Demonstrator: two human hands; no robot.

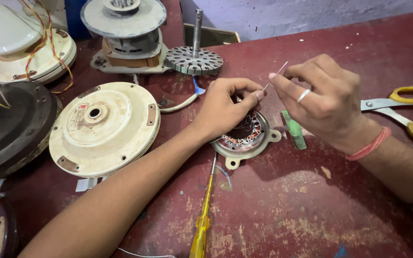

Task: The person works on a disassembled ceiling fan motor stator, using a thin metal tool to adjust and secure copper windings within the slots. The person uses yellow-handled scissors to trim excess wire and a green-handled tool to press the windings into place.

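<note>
Two hands pinching thin wire (274, 75), stator (243, 134) beneath

A thin pale wire (274, 75) slants above the round copper-wound motor stator (243, 137) lying flat.

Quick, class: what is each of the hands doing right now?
Left hand: pinched shut on a thin wire over the small motor stator.
Right hand: pinched shut on the same thin wire.

The small stator (245, 136) lies on the table (311, 205), under the left hand (225, 102). The right hand (323, 102) is to its right, the scissors (407, 112) further right. The screwdriver (203, 210) lies before the stator, the round cover (103, 126) to its left, the rotor (194, 58) behind.
</note>
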